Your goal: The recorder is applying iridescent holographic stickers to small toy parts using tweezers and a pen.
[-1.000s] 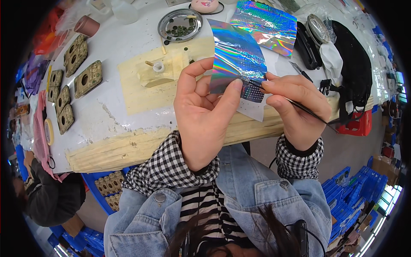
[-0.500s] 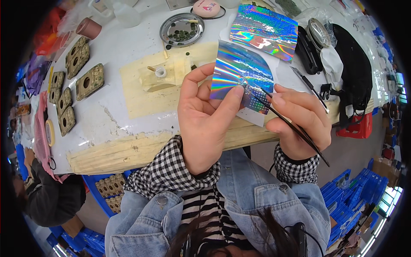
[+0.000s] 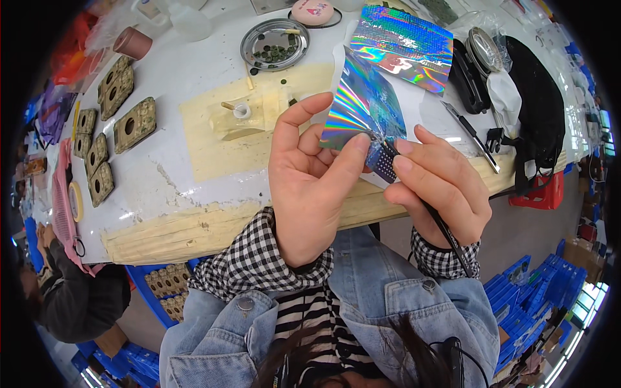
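My left hand (image 3: pixel 310 181) pinches a shiny holographic sheet (image 3: pixel 352 97) near its lower edge, between thumb and fingers. The sheet is creased and bent toward the pinch, and its lower corner shows a dark dotted grid. At that corner are the fingertips of my right hand (image 3: pixel 446 184), closed around slim black tweezers (image 3: pixel 447 234). The tweezer tips are hidden, so I cannot tell what they grip. Just beyond lies a second holographic sheet (image 3: pixel 401 48), flat on the table.
Camouflage-patterned blocks with round holes (image 3: pixel 145 123) lie at the left. Farther back, a round metal dish (image 3: pixel 264 32) holds small dark green pieces. A small white cup (image 3: pixel 242 112) stands on yellowish paper. At the right are a pen-like tool (image 3: pixel 467 126) and a black bag (image 3: pixel 537 103).
My right hand has moved slightly left and down, its fingertips now against the sheet's corner. The tweezers have swung steeper. The sheet has buckled, its upper part tilting differently.
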{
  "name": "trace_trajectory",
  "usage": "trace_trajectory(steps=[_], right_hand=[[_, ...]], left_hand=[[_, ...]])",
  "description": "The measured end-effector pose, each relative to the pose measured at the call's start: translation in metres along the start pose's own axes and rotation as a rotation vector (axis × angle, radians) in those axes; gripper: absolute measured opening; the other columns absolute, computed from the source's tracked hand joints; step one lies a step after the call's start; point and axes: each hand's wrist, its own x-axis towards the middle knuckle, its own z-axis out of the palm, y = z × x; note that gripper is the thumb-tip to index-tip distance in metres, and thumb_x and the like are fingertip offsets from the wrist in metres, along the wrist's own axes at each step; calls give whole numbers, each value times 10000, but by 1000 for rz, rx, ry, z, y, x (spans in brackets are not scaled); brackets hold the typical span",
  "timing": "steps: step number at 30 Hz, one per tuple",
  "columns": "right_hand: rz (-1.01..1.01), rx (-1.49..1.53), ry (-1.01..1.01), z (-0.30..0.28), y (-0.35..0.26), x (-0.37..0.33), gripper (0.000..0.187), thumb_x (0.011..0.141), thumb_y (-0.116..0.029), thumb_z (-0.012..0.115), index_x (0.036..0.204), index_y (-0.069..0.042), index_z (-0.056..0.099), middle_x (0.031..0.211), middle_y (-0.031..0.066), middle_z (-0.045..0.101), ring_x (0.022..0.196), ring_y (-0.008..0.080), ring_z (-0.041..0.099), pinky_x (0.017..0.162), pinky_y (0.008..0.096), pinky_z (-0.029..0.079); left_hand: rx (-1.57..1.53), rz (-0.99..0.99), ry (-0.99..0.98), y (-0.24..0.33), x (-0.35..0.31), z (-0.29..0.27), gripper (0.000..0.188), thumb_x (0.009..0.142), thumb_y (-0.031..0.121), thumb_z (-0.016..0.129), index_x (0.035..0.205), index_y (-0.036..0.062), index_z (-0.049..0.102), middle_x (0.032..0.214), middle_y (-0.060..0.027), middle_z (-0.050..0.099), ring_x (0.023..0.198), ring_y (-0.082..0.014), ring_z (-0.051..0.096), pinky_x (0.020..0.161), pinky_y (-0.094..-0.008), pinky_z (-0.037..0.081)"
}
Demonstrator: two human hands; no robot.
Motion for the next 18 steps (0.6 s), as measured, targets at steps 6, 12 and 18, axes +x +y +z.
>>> trace_trajectory(steps=[6, 12, 18], right_hand=[[70, 61, -7, -3, -1, -1, 335, 693, -115, 808, 986, -16, 678, 905, 113, 685, 860, 256, 686, 842, 426, 560], [94, 96, -7, -4, 1, -2, 345, 676, -97, 813, 983, -15, 679, 921, 122, 692, 871, 257, 683, 859, 428, 558], [102, 87, -14, -4, 0, -1, 330, 681, -94, 809, 974, -13, 681, 913, 120, 695, 870, 256, 683, 865, 430, 555]], left_hand=[[-52, -4, -23, 0, -1, 0, 509, 870, -55, 606, 1310, 9, 358, 1076, -114, 644, 922, -123, 635, 790, -234, 533], [-59, -10, -37, -2, -1, -2, 498, 882, -41, 600, 1314, 12, 359, 1095, -116, 644, 940, -119, 630, 809, -233, 520], [-68, 3, -41, -3, -1, -2, 494, 883, -45, 596, 1315, 12, 362, 1102, -115, 644, 937, -114, 629, 802, -226, 518]])
